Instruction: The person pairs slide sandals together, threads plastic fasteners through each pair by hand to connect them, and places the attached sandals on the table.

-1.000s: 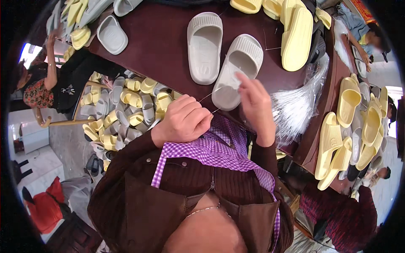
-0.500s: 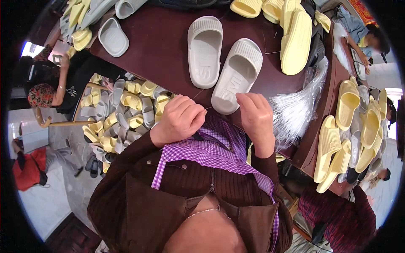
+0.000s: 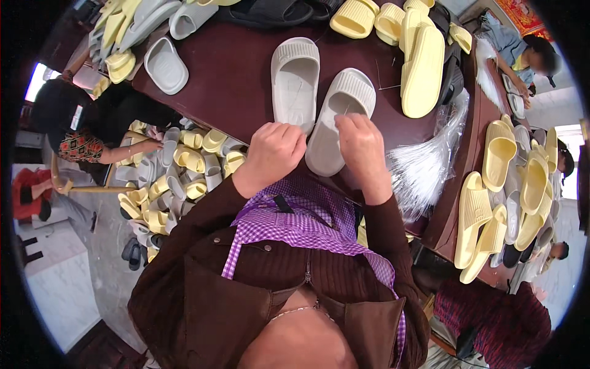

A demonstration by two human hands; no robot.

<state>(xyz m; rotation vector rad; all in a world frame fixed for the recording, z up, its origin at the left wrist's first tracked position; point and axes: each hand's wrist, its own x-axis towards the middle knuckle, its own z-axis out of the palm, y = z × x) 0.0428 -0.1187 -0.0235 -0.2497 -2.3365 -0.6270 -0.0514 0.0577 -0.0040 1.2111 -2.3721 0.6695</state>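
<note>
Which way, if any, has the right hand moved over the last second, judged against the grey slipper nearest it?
Yes. The right hand dropped from the grey slipper's strap toward its heel.

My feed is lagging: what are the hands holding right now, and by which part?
The right hand pinches the near grey slipper at its strap edge. The left hand is fisted beside the slipper's heel; whether it grips anything cannot be told.

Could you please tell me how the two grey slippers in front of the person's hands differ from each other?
The left grey slipper lies straight and untouched, while the right grey slipper is angled, its heel toward the person. The right hand rests on the right slipper; the left hand is closed beside it. Both are grey, upright slides on the dark table.
</note>
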